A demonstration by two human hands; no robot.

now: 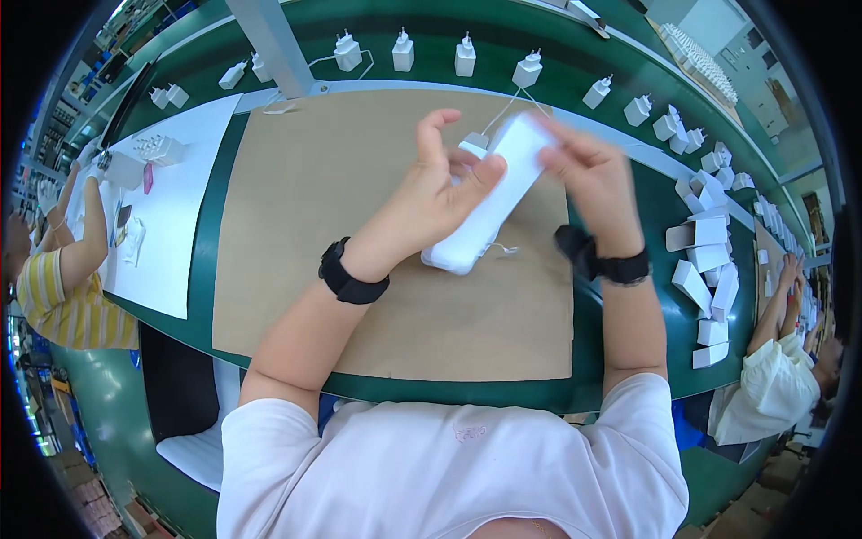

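A long white case with rounded corners (489, 202) is held at a tilt above the brown cardboard sheet (296, 216). My left hand (444, 184) grips its left side, the thumb pressed on the face and the index finger raised. At the upper right end, my right hand (588, 171) closes on the edge with thumb and fingers, blurred by motion. A small white block (474, 144) on a white cord shows just behind my left fingers. Below the case, a thin white cord end (507, 249) pokes out. What lies behind the case is hidden.
White plug adapters (465, 56) stand in a row along the green bench's back. Open white boxes (709, 256) pile up at the right. A white sheet (180, 216) covers the left bench, where a co-worker (76, 278) handles a white box. Another person (777, 377) sits at right.
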